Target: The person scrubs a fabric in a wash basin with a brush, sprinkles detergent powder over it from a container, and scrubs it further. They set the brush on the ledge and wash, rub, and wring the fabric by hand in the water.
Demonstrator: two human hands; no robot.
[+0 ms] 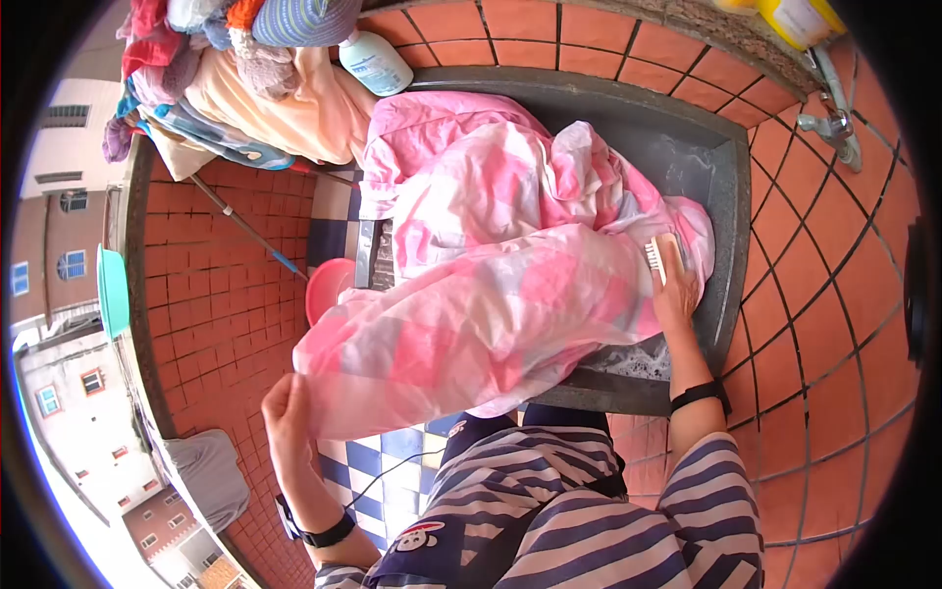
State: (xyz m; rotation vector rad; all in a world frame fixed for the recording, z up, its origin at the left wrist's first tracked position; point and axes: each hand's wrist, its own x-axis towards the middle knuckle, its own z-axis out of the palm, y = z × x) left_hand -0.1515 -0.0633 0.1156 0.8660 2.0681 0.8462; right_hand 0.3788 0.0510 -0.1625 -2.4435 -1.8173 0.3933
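A large wet sheet of pink and white checked fabric (pixel 471 314) lies bunched across the dark stone sink (pixel 726 236) and hangs over its left and front edges. At the lower left, my left hand (pixel 287 417) is closed on a corner of the fabric, pulling it out to the side. On the right, my right hand (pixel 677 293) grips a scrubbing brush (pixel 669 257) with a pale wooden back. Its white bristles face left, close above the fabric. Foam and water show in the sink near my right wrist. The fingers under the brush are partly hidden.
A white pump bottle (pixel 376 64) stands at the sink's back left, beside piled laundry (pixel 285 98). A pink basin (pixel 330 290) sits below on the left. The tap (pixel 834 133) juts from the tiled wall at right. A mop handle (pixel 245 226) leans left.
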